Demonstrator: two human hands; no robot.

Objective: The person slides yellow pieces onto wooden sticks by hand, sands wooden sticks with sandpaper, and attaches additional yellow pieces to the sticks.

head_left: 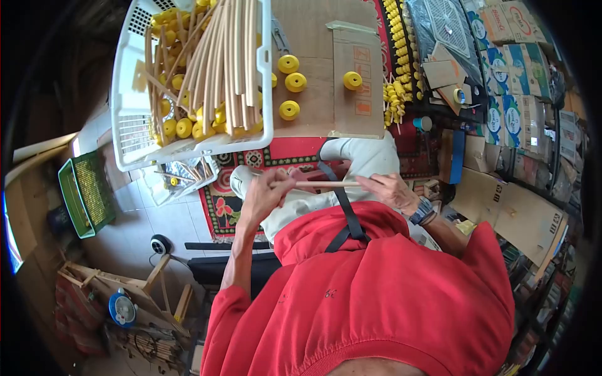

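Note:
A thin wooden stick (326, 184) lies level across my lap, between my two hands. Its left end is gripped by my left hand (271, 193), whose fingers are closed around it. At the other end, the fingers of my right hand (390, 191) pinch the stick; a watch is on that wrist. Beyond the hands, several yellow grooved wheels (295, 82) lie on the wooden board. One more yellow wheel (352, 80) sits apart on a cardboard piece (370, 119) to the right.
A white crate (268, 125) at the far left holds long wooden sticks (216, 56) and yellow wheels. Strings of yellow pieces (396, 94) lie right of the board. Packed boxes (523, 125) line the right side. A green crate (78, 207) stands left, near a small blue fan (123, 309).

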